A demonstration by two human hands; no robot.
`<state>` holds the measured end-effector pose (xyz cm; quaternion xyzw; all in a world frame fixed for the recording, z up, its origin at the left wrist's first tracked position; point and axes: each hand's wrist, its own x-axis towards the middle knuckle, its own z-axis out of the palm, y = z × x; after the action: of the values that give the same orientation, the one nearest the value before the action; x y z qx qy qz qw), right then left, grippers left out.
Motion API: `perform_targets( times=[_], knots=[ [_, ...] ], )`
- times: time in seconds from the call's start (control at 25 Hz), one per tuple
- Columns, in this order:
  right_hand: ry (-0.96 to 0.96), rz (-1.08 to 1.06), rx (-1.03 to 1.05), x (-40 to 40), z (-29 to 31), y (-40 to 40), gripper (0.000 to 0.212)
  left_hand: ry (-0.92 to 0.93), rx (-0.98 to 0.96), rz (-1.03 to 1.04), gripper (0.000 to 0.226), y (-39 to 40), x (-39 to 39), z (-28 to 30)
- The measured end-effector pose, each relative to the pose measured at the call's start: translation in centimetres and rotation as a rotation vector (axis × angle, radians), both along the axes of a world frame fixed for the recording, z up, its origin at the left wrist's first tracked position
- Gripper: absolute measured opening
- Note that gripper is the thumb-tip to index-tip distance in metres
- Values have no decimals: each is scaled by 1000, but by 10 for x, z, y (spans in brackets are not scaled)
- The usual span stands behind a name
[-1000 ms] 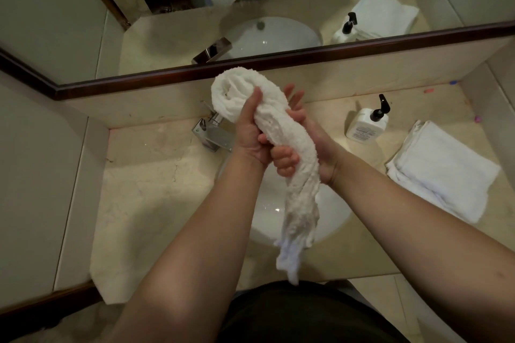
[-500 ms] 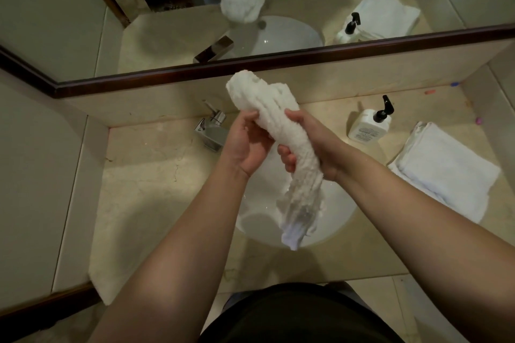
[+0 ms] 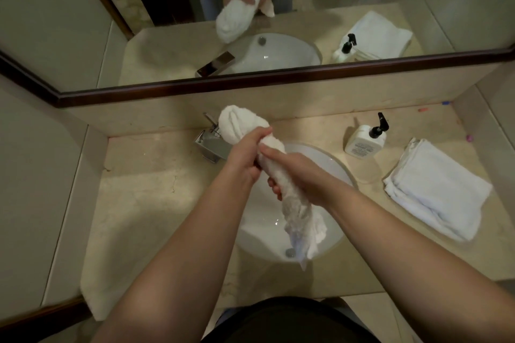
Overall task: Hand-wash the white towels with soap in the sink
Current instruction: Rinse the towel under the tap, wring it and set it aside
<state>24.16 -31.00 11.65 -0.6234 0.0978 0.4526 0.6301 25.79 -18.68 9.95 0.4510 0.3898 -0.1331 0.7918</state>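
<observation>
A twisted, wet white towel [image 3: 299, 217] runs lengthwise over the round white sink [image 3: 331, 172]. My left hand [image 3: 245, 156] grips its upper part, just below the bunched far end near the faucet. My right hand [image 3: 301, 175] is wrapped around its middle, right next to the left hand. The towel's loose tail hangs into the basin near the drain [image 3: 289, 252]. A white soap bottle [image 3: 365, 142] with a black pump stands on the counter right of the sink. Folded white towels [image 3: 434, 189] lie stacked at the right.
A chrome faucet [image 3: 211, 147] sits at the sink's back left, partly behind the towel. The beige stone counter [image 3: 145, 203] ends at a wall on the left and right. A dark-framed mirror [image 3: 250, 83] runs along the back wall.
The towel has come down closer to the basin and its tail now reaches the drain area. Both hands have shifted their hold and sit closer together on the twisted towel.
</observation>
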Motion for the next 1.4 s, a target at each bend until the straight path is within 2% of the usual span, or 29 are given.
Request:
perform_targets(
  times=[0.08,0.2,0.32,0.4,0.56,0.72,0.84,0.92,0.96,1.12,1.28,1.4],
  knots=[
    [-38,-52,-83,-7,-6,5,62,52,5,-28,20,0,-4,-6],
    [57,-73,-53,-5,-6,-3,56,9,-65,-109,35,8,-9,-7],
    [252,-64,125,6,3,-14,51,-224,-348,-42,49,18,-20,-9],
    [337,-58,279,13,8,-14,51,-336,-406,-26,44,19,-27,-16],
    [388,43,555,14,13,-6,57,-499,-493,-132,89,15,-23,-15],
    [480,150,697,9,11,1,59,-554,-631,-187,85,17,-6,4],
    [424,107,544,9,18,3,64,-501,-555,-104,53,20,-3,15],
    [262,66,303,4,23,3,80,-354,-394,-40,30,16,-5,16],
    [144,36,162,1,22,3,86,-266,-327,-1,26,12,-6,14],
    [-278,-12,-234,-10,-3,8,85,-44,-152,143,25,-11,-6,-3],
    [-418,-57,-369,-12,-36,10,78,91,108,291,33,-22,-9,-27],
    [-500,-101,-399,-14,-49,13,76,147,173,307,38,-26,-6,-31]
  ],
)
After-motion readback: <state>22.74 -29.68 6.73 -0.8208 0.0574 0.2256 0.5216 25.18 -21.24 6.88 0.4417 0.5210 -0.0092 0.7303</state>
